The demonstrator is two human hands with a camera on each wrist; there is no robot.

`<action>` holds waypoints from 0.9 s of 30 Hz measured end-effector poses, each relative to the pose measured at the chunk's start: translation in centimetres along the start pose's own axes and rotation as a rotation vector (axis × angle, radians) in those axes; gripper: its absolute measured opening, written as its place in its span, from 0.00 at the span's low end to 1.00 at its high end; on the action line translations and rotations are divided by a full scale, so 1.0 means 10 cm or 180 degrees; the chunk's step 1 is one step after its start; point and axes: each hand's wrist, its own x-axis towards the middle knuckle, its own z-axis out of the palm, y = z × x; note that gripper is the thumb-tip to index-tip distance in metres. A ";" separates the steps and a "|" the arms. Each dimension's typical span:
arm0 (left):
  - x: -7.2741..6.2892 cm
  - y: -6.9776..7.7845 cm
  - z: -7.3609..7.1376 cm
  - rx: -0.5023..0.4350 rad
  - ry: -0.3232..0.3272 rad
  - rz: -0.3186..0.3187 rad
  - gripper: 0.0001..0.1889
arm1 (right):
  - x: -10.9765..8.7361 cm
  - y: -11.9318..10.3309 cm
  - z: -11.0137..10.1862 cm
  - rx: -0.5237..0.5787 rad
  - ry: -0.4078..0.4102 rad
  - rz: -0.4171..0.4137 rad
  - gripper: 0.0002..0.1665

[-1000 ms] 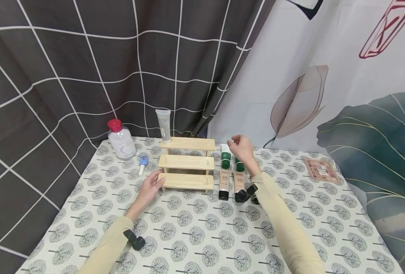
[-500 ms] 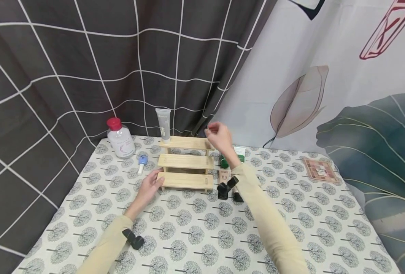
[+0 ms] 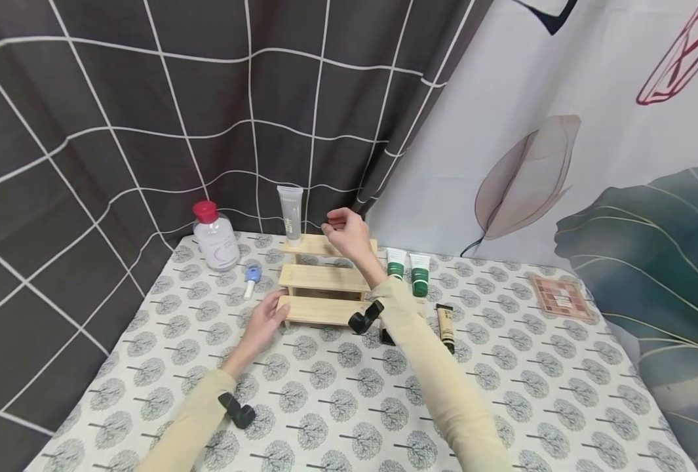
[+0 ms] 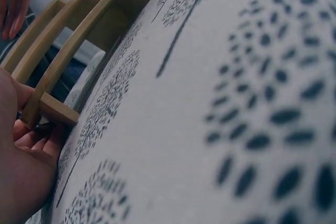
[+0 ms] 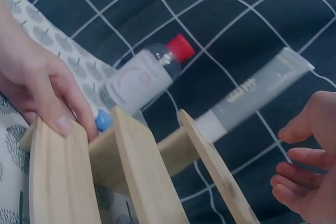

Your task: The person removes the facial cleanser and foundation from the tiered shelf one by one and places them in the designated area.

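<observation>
A three-tier wooden display stand [image 3: 325, 278] sits on the cloth. My left hand [image 3: 264, 324] grips the left end of its lowest tier; in the right wrist view the thumb [image 5: 63, 124] lies on top of the board. A grey squeeze tube [image 3: 291, 213] stands upright on its white cap at the left end of the top tier. Just right of that tube, my right hand [image 3: 349, 235] hovers over the top tier with fingers loosely bent and nothing in them. In the right wrist view, a gap separates these fingers [image 5: 296, 174] from the tube.
Left of the stand are a red-capped clear bottle [image 3: 216, 242] and a small blue-and-white item [image 3: 252, 278]. To the right lie green-and-white tubes [image 3: 420, 275], a small beige tube [image 3: 445, 324] and a makeup palette [image 3: 563, 299]. My right sleeve [image 3: 437, 373] covers other tubes. A dark grid curtain [image 3: 207, 98] hangs behind.
My right hand has moved left, from above the green-and-white tubes to over the top tier. The left hand keeps its hold on the stand. The head view has shifted slightly.
</observation>
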 end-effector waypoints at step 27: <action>0.00 0.02 0.03 0.0044 -0.0022 0.0083 0.27 | -0.08 -0.02 0.67 0.0545 -0.0048 -0.0255 0.21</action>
